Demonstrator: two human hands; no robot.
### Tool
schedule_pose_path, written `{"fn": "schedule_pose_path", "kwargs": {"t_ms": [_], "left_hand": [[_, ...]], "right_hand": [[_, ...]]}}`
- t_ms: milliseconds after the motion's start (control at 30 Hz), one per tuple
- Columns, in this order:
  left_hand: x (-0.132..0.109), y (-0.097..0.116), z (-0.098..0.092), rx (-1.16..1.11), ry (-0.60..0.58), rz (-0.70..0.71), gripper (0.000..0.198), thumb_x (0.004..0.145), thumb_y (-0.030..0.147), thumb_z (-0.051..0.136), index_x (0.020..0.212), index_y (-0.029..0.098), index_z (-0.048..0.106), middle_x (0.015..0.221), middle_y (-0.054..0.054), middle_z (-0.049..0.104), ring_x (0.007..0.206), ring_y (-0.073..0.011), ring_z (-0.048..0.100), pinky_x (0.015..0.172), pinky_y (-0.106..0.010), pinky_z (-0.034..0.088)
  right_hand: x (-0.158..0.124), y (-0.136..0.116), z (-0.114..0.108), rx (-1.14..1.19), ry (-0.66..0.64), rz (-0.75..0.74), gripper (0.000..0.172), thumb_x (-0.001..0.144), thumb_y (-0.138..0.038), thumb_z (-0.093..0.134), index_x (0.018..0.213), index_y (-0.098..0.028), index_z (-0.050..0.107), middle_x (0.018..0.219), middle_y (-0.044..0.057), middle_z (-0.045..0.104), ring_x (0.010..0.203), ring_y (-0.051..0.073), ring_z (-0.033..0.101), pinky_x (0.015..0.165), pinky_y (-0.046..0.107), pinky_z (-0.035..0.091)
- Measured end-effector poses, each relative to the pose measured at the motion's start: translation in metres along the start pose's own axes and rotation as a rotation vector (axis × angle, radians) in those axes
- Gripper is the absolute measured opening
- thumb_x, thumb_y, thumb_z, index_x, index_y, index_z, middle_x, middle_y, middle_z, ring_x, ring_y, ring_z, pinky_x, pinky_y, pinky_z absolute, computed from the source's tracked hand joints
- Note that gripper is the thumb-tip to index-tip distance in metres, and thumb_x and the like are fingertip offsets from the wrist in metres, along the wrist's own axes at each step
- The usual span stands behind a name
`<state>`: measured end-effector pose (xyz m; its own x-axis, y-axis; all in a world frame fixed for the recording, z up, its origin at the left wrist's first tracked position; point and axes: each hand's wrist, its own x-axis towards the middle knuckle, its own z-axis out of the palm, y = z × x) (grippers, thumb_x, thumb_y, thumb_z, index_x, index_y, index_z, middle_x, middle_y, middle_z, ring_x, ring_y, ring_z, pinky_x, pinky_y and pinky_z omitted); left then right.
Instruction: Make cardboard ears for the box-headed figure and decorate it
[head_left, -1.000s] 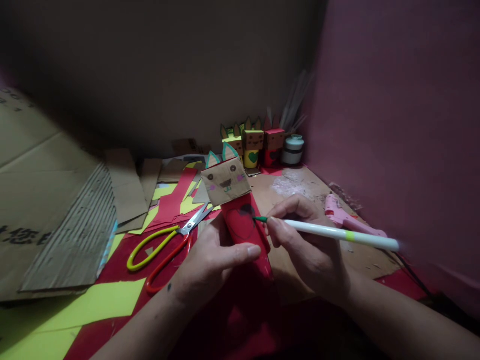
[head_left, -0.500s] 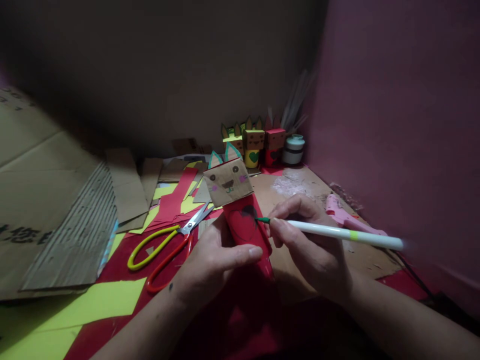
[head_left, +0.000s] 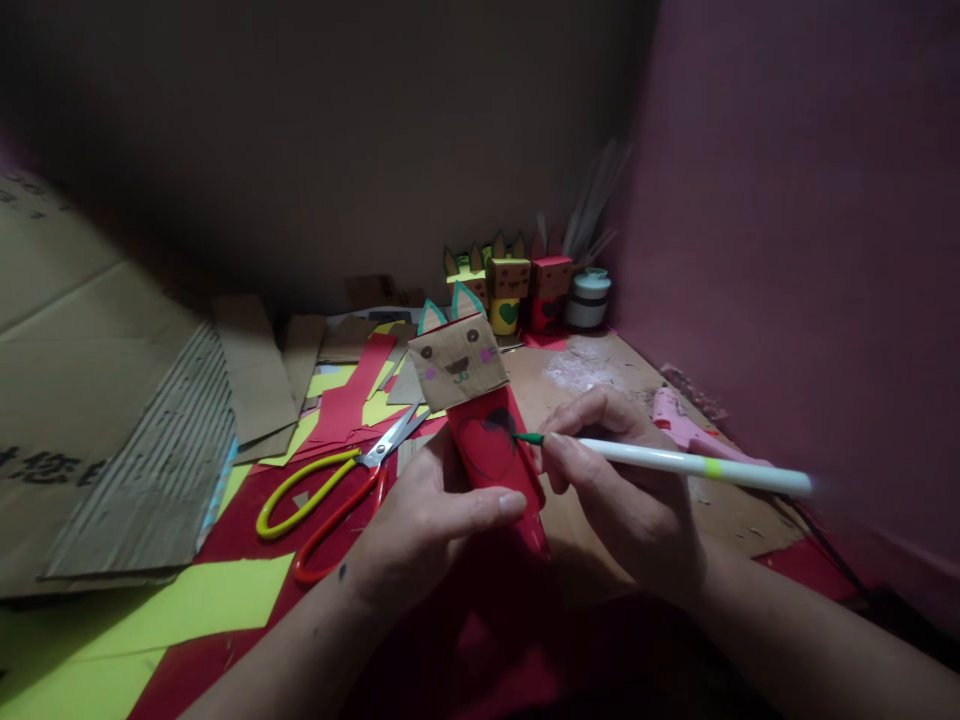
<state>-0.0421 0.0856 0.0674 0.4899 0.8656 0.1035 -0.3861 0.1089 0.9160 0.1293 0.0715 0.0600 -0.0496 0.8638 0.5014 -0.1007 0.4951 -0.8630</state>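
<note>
My left hand [head_left: 442, 515] is closed around the lower body of a cardboard animal figure [head_left: 459, 365], its thumb across the front. The figure tilts to the left. It has a drawn face, green-edged ears and a red paper body bearing a heart outline [head_left: 487, 440], dark in its upper right part. Between thumb and fingers, my right hand [head_left: 619, 480] pinches a white brush pen [head_left: 667, 460] with a light green band. Its green tip meets the right side of the heart. Left of my left hand lie scissors [head_left: 375, 455] with yellow and red handles, blades apart.
Several similar figures [head_left: 510, 285] stand at the back beside a pale lidded jar [head_left: 587, 298]. A pink glue gun [head_left: 694, 435] lies along the purple wall [head_left: 787, 250]. Red and yellow paper scraps [head_left: 352, 390] and cardboard pieces [head_left: 251, 370] cover the left side.
The brush pen and my right hand have shifted very slightly to the right, the tip staying at the heart's right side. My left hand and the figure hold nearly still.
</note>
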Motion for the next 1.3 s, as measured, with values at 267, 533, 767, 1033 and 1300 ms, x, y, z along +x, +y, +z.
{"fn": "schedule_pose_path", "kwargs": {"t_ms": [267, 533, 767, 1033, 1300], "left_hand": [[-0.0009, -0.0007, -0.0018, -0.001, -0.029, -0.003, 0.031, 0.078, 0.018, 0.08, 0.108, 0.017, 0.072, 0.107, -0.008, 0.076, 0.105, -0.0271, 0.071, 0.097, -0.038, 0.055], [-0.0002, -0.0014, -0.0039, 0.037, -0.01, 0.0, 0.032, 0.078, 0.017, 0.081, 0.108, 0.018, 0.071, 0.106, -0.006, 0.076, 0.103, -0.0255, 0.071, 0.096, -0.037, 0.056], [0.0002, -0.0019, -0.0056, 0.028, -0.003, 0.005, 0.035, 0.076, 0.017, 0.082, 0.109, 0.018, 0.071, 0.104, -0.006, 0.075, 0.1, -0.0254, 0.071, 0.094, -0.038, 0.056], [-0.0003, -0.0001, -0.0043, 0.028, -0.046, 0.017, 0.03, 0.078, 0.019, 0.081, 0.106, 0.017, 0.073, 0.107, -0.008, 0.075, 0.106, -0.0272, 0.07, 0.098, -0.039, 0.054], [0.0005, -0.0013, -0.0033, 0.023, 0.004, 0.011, 0.036, 0.073, 0.018, 0.085, 0.107, 0.017, 0.071, 0.1, -0.006, 0.076, 0.098, -0.0235, 0.07, 0.089, -0.033, 0.056]], "right_hand": [[0.0006, -0.001, 0.003, -0.003, 0.041, -0.019, 0.007, 0.099, -0.028, 0.066, 0.093, -0.027, 0.063, 0.071, -0.006, 0.058, 0.06, 0.012, 0.051, 0.056, 0.026, 0.042], [-0.0014, -0.0021, -0.0011, -0.048, -0.024, -0.032, 0.007, 0.099, -0.026, 0.065, 0.093, -0.027, 0.064, 0.073, -0.005, 0.059, 0.062, 0.011, 0.053, 0.057, 0.025, 0.043], [-0.0042, -0.0013, -0.0022, 0.028, -0.062, 0.012, 0.007, 0.098, -0.024, 0.068, 0.093, -0.028, 0.064, 0.072, -0.006, 0.061, 0.062, 0.01, 0.055, 0.055, 0.022, 0.044], [-0.0002, 0.0006, 0.0016, 0.036, 0.051, 0.022, 0.009, 0.095, -0.022, 0.07, 0.095, -0.03, 0.065, 0.074, -0.007, 0.061, 0.06, 0.009, 0.053, 0.054, 0.021, 0.044], [-0.0032, -0.0033, 0.001, 0.049, -0.032, 0.044, 0.009, 0.096, -0.021, 0.068, 0.093, -0.028, 0.065, 0.063, -0.007, 0.057, 0.053, 0.009, 0.049, 0.047, 0.021, 0.039]]}}
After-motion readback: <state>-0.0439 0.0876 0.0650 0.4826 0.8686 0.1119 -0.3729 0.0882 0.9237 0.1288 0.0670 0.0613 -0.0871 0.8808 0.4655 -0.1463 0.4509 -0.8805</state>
